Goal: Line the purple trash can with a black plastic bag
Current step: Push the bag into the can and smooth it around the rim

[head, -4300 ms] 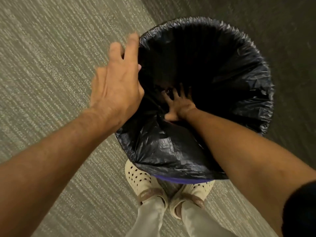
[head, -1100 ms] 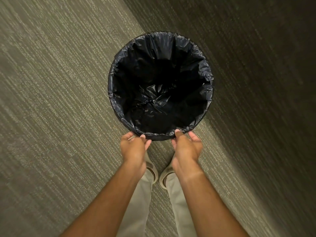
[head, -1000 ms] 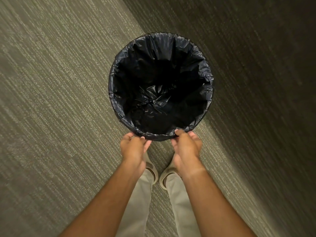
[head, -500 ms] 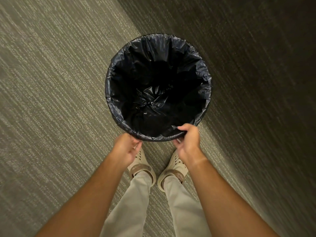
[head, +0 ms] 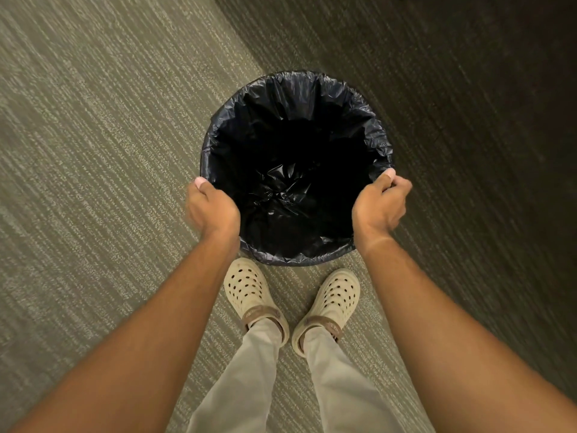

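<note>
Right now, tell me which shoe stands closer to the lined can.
The left shoe: its toe nearly reaches the black bag at the can's near edge, while the right shoe sits slightly back.

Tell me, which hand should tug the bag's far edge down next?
Probably the right hand. It grips the black bag higher up the rim than the left hand, so it sits nearer the far edge. The difference is small.

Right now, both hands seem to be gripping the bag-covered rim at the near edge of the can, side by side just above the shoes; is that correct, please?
Not quite. The head view shows the hands apart: the left hand and right hand grip the black bag at opposite sides of the rim. The near edge, above the shoes, is free.
</note>
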The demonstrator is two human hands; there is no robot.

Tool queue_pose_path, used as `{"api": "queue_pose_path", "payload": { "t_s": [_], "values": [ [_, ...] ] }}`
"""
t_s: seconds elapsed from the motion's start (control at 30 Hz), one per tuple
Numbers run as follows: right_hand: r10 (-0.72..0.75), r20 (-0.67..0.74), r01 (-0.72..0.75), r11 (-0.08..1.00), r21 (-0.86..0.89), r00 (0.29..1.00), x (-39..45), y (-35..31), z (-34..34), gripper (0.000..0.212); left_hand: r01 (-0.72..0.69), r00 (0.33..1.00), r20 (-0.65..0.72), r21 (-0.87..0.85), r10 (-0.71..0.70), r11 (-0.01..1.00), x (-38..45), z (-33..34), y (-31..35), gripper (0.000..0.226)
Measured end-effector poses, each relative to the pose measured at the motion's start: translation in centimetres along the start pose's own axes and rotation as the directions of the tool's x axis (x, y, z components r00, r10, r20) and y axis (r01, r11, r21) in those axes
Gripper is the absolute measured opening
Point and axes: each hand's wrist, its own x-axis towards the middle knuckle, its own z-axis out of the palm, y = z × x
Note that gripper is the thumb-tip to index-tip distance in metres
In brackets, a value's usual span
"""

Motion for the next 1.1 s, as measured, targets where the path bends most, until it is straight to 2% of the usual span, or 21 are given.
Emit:
{"api": "queue_pose_path", "payload": {
  "t_s": [0.13,0.23,0.33,0.4,0.47,0.57,0.63,0.73,0.97,1.1],
  "values": [
    [-0.007,0.009,0.008,0.998,-0.069,1.0,0.2,0.2,0.1,0.048,-0.071,0.995,-0.07,0.042,0.073,0.997,0.6,0.7,-0.7,0.05],
    [-0.019,0.04,0.023,0.996,-0.085,0.999,0.4,0.2,-0.2,0.051,-0.102,0.992,-0.067,0.07,0.107,0.992,1.1,0.9,-1.3,0.055],
    [-0.015,0.029,0.021,0.975,-0.222,0.999,0.5,-0.5,-0.7,0.05,-0.113,0.992,-0.035,0.117,0.118,0.987,1.3,0.0,-1.1,0.046],
    [-0.142,-0.068,0.116,0.948,-0.297,0.988,1.1,-1.8,-0.8,0.045,-0.199,0.974,-0.073,0.198,0.216,0.96,2.1,-0.7,-0.1,0.035],
    [-0.371,-0.094,0.321,0.884,-0.339,0.924,1.9,-3.7,-0.6,0.044,-0.357,0.918,-0.052,0.326,0.394,0.875,3.3,-1.0,1.4,0.034],
    [-0.594,0.1,0.578,0.708,-0.405,0.798,3.4,-6.7,1.0,0.044,-0.585,0.793,0.137,0.447,0.594,0.677,4.9,0.0,3.5,0.038],
    [-0.593,0.258,0.642,0.646,-0.413,0.763,4.4,-8.2,2.5,0.043,-0.645,0.747,0.231,0.479,0.623,0.596,5.4,1.2,4.4,0.037],
    [-0.522,0.396,0.655,0.61,-0.446,0.755,5.5,-9.0,4.1,0.048,-0.626,0.765,0.257,0.514,0.591,0.586,6.2,2.2,4.6,0.037],
    [-0.505,0.419,0.656,0.58,-0.483,0.755,6.4,-9.0,3.9,0.06,-0.636,0.76,0.287,0.511,0.582,0.578,6.6,2.3,4.5,0.036],
    [-0.483,0.411,0.634,0.597,-0.492,0.773,6.3,-9.2,3.8,0.057,-0.648,0.756,0.311,0.481,0.576,0.591,6.5,2.2,4.7,0.035]
  ]
}}
